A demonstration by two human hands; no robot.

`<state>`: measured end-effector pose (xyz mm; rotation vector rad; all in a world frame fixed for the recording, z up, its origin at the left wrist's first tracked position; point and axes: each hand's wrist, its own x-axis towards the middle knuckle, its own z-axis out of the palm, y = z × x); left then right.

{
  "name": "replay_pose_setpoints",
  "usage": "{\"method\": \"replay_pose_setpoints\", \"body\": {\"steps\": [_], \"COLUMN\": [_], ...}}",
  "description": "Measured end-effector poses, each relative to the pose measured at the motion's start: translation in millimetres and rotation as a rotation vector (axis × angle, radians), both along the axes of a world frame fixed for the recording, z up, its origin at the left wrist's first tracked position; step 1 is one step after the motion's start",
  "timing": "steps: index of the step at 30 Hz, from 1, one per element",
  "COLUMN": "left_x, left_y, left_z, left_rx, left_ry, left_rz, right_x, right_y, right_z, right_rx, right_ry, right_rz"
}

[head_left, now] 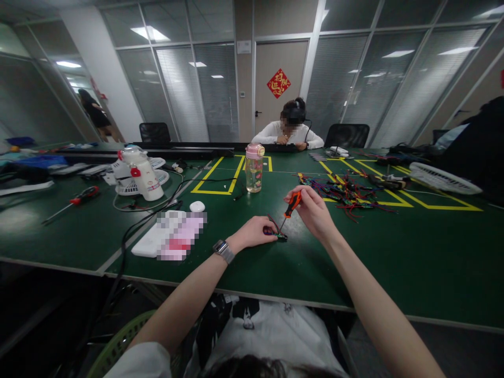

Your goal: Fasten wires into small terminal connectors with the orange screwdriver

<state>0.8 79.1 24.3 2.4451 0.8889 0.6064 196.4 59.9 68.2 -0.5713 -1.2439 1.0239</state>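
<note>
With its fingers closed, my left hand [258, 232] presses a small green circuit board with wires [281, 237] against the green table [315, 273]. Dark and reddish wires curl up from the board beside my fingers. My right hand [313, 210] grips the orange-and-black handle of a screwdriver [292, 205], held tilted, its shaft pointing down at the board. Whether the tip touches the board or a screw is too small to make out. To the right, beyond my right hand, lies a heap of wired circuit boards [346, 189] with red, blue and black leads.
A clear bottle with a pink lid [254, 170] stands ahead, a white bottle [144, 176] further left. Nearby are a white case [197, 206], a phone-like pink item [185, 236], black cables [129, 236] and another screwdriver [81, 197]. A person [291, 126] sits across the table.
</note>
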Motion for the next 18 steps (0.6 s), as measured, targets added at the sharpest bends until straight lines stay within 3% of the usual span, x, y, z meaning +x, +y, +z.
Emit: {"method": "replay_pose_setpoints", "body": {"steps": [11, 18], "left_x": [0.1, 0.2], "left_y": [0.7, -1.3], "left_z": [-1.5, 0.5], "left_rx": [0.003, 0.009], "left_ry": [-0.011, -0.013], "left_rz": [-0.004, -0.009], "right_x": [-0.6, -0.8], "right_y": [3.6, 0.3], "right_z": [-5.7, -2.7], "right_rx": [0.017, 0.019], "right_ry": [-0.010, -0.028], "right_rz": [-0.104, -0.050]}}
